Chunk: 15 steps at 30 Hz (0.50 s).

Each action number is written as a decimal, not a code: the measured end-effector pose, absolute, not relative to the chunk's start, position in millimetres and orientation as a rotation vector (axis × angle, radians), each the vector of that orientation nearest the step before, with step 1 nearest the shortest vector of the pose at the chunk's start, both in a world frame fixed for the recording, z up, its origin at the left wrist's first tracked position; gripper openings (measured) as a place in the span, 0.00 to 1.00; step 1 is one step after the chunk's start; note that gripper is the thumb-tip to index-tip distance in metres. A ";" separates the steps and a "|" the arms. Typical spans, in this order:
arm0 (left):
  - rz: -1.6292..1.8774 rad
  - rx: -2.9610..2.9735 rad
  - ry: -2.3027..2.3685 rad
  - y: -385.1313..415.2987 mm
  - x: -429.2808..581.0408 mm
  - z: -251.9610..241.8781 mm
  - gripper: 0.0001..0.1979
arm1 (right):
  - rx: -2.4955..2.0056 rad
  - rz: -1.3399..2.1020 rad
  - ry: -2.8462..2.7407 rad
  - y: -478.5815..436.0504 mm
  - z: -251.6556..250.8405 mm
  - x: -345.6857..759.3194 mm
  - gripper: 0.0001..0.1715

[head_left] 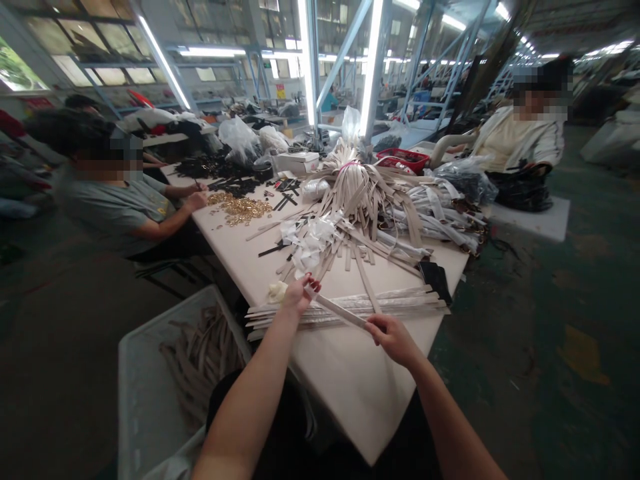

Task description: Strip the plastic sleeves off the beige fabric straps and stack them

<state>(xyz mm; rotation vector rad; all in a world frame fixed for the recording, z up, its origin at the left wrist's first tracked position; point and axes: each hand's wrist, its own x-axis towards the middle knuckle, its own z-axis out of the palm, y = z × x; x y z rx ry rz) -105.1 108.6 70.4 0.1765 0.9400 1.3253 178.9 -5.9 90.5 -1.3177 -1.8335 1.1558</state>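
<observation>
My left hand [299, 294] pinches one end of a pale strap [337, 311] in a clear wrapper. My right hand [390, 335] grips the strap's other end, so it spans slantwise between both hands. Right under it lies a row of similar wrapped straps [400, 301] across the white table [350, 380]. A small cream wad [276, 291] sits just left of my left hand.
A big heap of beige straps [367, 200] and crumpled wrappers [307, 243] fills the table's middle. Gold buckles [240, 208] lie by a seated person [117, 200] at the left. Another person [525, 137] sits at the far right. A grey bin [145, 373] with straps stands at my lower left.
</observation>
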 end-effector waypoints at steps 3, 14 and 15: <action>1.441 0.126 0.904 124.5 -142.5 76.1 0.08 | -1.373 1.121 -1.826 -1.2 90.1 204.2 0.17; 1.600 0.334 0.816 111.0 -279.8 78.9 0.22 | -1.473 1.107 -1.778 22.7 70.4 231.4 0.16; 1.598 0.397 0.847 109.6 -288.0 78.2 0.23 | -1.493 1.070 -1.793 24.5 70.3 232.0 0.15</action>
